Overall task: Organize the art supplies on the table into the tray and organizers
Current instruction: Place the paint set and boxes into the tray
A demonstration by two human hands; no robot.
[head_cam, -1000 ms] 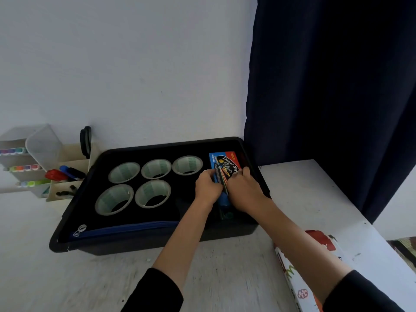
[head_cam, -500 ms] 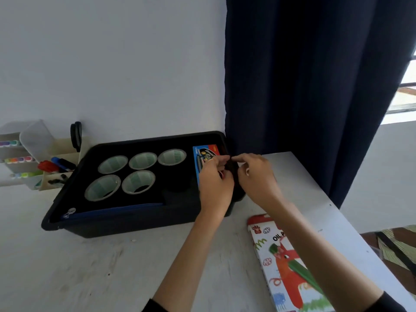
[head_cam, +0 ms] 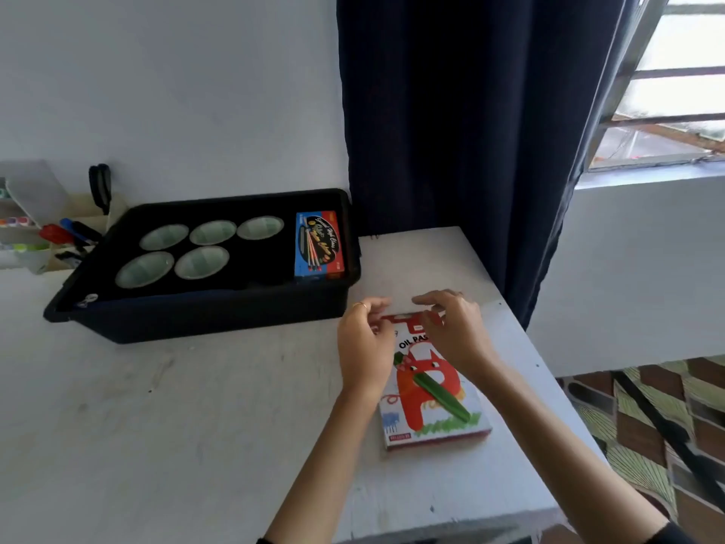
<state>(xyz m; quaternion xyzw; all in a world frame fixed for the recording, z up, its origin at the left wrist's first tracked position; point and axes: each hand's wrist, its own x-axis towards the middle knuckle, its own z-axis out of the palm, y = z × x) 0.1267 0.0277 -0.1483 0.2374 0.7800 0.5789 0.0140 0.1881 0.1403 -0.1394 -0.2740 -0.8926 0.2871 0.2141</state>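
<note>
A flat oil pastel box [head_cam: 427,402] with a red animal drawing lies on the white table [head_cam: 196,406], right of centre. Both hands hover over its far end. My left hand [head_cam: 365,347] is at the box's far left corner with loosely curved fingers. Over the far right corner, my right hand [head_cam: 451,331] has its fingers spread; whether they touch the box is unclear. The black tray [head_cam: 219,312] stands behind, holding several tape rolls [head_cam: 202,261] and a blue pen box [head_cam: 319,245] at its right end.
Desk organizers with markers [head_cam: 66,235] and black scissors [head_cam: 100,186] stand at the far left against the wall. A dark curtain [head_cam: 451,111] hangs behind the table's right corner. The table's right edge [head_cam: 549,386] drops to a patterned floor.
Both hands left the blue pen box in the tray and drew back to the right, over the oil pastel box. The view swung right and down.
</note>
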